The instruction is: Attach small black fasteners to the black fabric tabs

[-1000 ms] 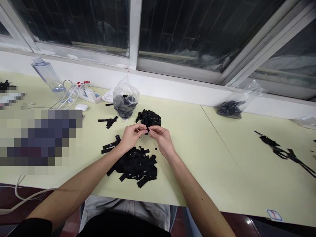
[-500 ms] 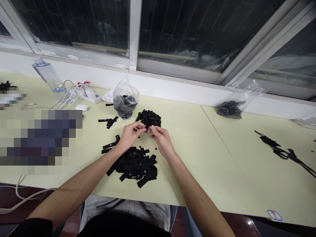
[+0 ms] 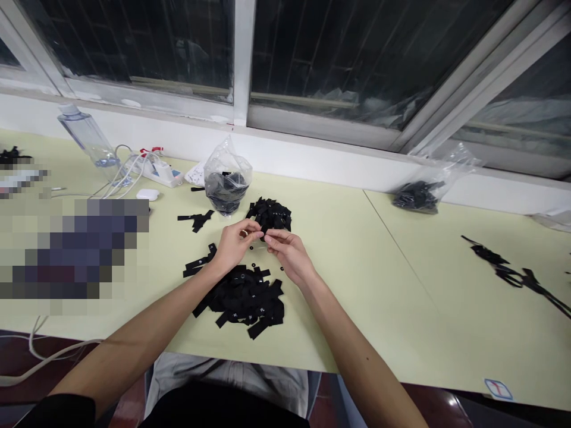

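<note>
My left hand [image 3: 238, 242] and my right hand [image 3: 288, 249] meet fingertip to fingertip over the pale table. Both are pinched on something small and dark between them, too small to make out. Just beyond the fingers lies a pile of black strips [image 3: 274, 213]. Nearer to me is a larger heap of black strips [image 3: 245, 297], some with small white marks. A few little black rings [image 3: 253, 265] lie between the two piles. A ring shows on a finger of my left hand.
Behind the left hand stands a clear bag of black pieces [image 3: 227, 187]. Further left are a power strip [image 3: 167, 173], cables and a bottle [image 3: 91, 139]. Another bag [image 3: 417, 196] and black straps [image 3: 517, 270] lie to the right. A blurred patch covers the left side.
My right hand has shifted slightly left, its fingertips now closer to those of my left hand. The left hand has barely moved.
</note>
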The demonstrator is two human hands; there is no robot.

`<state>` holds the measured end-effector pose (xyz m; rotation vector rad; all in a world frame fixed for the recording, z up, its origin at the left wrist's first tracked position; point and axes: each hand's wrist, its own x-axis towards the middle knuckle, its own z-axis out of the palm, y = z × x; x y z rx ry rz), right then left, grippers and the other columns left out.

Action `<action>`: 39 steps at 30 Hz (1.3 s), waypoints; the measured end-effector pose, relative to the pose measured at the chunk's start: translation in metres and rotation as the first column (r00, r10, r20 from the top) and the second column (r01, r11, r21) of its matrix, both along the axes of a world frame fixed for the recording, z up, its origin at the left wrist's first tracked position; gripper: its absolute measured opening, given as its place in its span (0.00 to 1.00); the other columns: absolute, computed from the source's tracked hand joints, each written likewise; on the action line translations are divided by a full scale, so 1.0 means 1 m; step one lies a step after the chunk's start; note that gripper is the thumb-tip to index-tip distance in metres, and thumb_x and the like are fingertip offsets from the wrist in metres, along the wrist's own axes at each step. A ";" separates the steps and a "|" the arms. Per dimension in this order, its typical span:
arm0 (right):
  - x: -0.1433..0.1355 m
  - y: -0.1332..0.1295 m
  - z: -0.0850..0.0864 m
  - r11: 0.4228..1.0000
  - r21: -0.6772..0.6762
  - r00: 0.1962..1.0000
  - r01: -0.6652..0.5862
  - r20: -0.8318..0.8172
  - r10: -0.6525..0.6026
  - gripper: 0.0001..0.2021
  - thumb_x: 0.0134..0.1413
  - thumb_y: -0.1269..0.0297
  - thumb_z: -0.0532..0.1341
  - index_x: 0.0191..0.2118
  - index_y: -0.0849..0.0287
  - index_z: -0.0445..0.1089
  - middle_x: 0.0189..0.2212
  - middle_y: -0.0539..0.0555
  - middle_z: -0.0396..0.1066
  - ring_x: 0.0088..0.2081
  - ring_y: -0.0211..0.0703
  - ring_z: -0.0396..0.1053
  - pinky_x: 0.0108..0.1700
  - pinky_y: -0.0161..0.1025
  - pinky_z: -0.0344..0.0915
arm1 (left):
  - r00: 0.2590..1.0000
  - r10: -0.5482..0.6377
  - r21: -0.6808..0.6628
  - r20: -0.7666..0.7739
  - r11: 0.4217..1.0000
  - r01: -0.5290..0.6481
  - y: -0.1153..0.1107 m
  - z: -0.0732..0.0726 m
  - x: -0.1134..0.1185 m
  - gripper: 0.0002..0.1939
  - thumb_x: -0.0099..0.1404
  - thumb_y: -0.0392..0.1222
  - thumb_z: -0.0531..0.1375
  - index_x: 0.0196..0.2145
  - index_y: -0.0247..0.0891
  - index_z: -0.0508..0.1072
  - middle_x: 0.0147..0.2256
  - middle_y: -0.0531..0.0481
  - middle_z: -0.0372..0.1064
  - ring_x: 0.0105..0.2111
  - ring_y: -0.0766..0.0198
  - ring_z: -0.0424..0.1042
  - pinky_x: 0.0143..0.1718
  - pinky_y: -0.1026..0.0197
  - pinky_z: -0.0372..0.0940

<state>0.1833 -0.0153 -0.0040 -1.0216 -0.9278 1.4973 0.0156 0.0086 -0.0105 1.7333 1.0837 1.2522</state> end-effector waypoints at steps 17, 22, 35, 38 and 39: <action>-0.003 0.001 -0.008 0.993 0.105 0.994 0.061 0.089 -0.070 0.13 0.40 0.58 0.74 0.32 0.57 0.78 0.32 0.52 0.73 0.34 0.39 0.65 0.36 0.38 0.62 | 1.000 0.029 0.055 -0.009 0.998 -0.028 -0.003 0.001 0.002 0.07 0.63 0.44 0.63 0.38 0.40 0.77 0.39 0.48 0.77 0.38 0.60 0.75 0.42 0.57 0.70; -0.004 0.001 -0.006 0.993 0.101 0.993 0.061 0.093 -0.070 0.12 0.40 0.58 0.74 0.31 0.58 0.78 0.30 0.51 0.71 0.32 0.38 0.64 0.35 0.38 0.60 | 1.000 0.030 0.015 0.011 0.999 -0.030 -0.002 -0.002 0.002 0.08 0.61 0.45 0.66 0.37 0.39 0.79 0.38 0.48 0.78 0.37 0.58 0.76 0.44 0.55 0.71; -0.004 0.000 -0.009 0.992 0.101 0.992 0.080 0.084 -0.089 0.12 0.39 0.58 0.74 0.30 0.56 0.76 0.26 0.50 0.71 0.30 0.39 0.64 0.34 0.39 0.60 | 0.998 -0.028 -0.011 0.048 1.000 0.028 0.000 -0.003 0.002 0.07 0.62 0.44 0.64 0.34 0.39 0.79 0.35 0.48 0.77 0.37 0.58 0.75 0.44 0.55 0.70; -0.004 0.000 -0.008 0.991 0.114 0.991 0.076 0.103 -0.088 0.11 0.41 0.58 0.73 0.31 0.57 0.76 0.26 0.50 0.71 0.30 0.38 0.64 0.34 0.39 0.60 | 0.999 -0.049 0.009 0.016 0.999 0.049 -0.001 -0.001 0.003 0.06 0.65 0.42 0.62 0.36 0.39 0.77 0.37 0.48 0.76 0.38 0.59 0.74 0.43 0.56 0.69; -0.005 0.000 -0.008 0.989 0.122 0.989 0.077 0.114 -0.091 0.11 0.42 0.58 0.73 0.31 0.57 0.77 0.26 0.50 0.71 0.30 0.38 0.64 0.35 0.39 0.60 | 0.998 -0.055 0.020 0.004 0.998 0.055 -0.002 -0.001 0.003 0.06 0.65 0.42 0.61 0.37 0.39 0.77 0.38 0.48 0.76 0.38 0.59 0.74 0.43 0.57 0.69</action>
